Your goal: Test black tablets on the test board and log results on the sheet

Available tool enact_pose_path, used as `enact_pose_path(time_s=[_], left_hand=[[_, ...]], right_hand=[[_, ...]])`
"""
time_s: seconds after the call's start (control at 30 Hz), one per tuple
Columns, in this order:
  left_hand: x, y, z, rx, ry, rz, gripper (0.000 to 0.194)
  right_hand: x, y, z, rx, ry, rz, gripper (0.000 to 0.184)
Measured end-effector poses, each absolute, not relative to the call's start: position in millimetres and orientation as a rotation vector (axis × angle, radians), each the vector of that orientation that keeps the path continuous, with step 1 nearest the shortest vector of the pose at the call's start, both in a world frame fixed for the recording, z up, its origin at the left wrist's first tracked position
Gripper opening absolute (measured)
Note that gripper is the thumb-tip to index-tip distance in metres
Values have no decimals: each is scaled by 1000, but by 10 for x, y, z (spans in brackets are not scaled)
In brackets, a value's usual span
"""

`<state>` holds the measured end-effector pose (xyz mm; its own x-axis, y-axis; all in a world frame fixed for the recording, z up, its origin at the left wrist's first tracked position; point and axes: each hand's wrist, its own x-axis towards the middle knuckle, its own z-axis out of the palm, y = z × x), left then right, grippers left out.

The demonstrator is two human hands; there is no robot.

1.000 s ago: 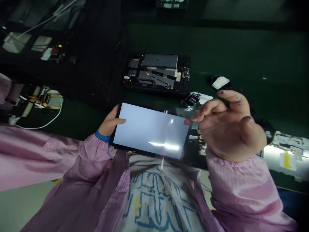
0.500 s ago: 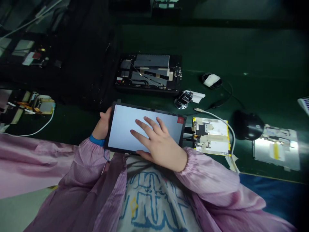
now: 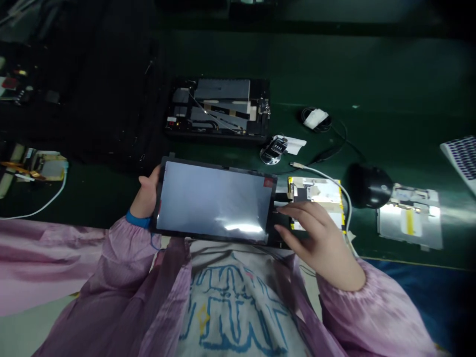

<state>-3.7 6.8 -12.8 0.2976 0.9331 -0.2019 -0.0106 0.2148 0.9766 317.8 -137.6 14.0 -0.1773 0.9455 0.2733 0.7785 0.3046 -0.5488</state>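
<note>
A tablet display panel [image 3: 213,201] with a black frame lies tilted in front of my body, its screen pale grey with a bright reflection low down. My left hand [image 3: 145,196] grips its left edge, thumb up and the other fingers hidden behind. My right hand [image 3: 316,235] is just off the panel's right edge, thumb and forefinger apart, close to the dark ribbon cables [image 3: 283,197]. Those cables run towards a battery-and-board assembly [image 3: 323,188] with yellow edges, partly covered by my right hand.
An opened tablet body [image 3: 223,106] lies behind the panel. Beside it are a round metal counter [image 3: 273,150], a coiled black cable [image 3: 316,119] and a white cable [image 3: 334,181]. A black rounded object [image 3: 370,187] and a silver plate [image 3: 411,218] sit at right.
My right hand has left the screen's surface and moved right to the panel's edge. The screen has turned from bright white to dimmer grey. My left hand keeps its hold.
</note>
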Motion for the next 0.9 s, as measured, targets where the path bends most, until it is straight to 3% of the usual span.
enact_pose_path(time_s=[0.17,0.47,0.9], left_hand=[[16,94,-89,1121,998,892,85],[61,128,-54,1155,910,911,80],[12,166,-127,1213,911,913,83]], right_hand=[[3232,-1424,66,-1589,-2009,387,33],[3137,-1435,-29,-1634,-1952,484,74],[3064,-1451,-96,-1616,-1938,553,76]])
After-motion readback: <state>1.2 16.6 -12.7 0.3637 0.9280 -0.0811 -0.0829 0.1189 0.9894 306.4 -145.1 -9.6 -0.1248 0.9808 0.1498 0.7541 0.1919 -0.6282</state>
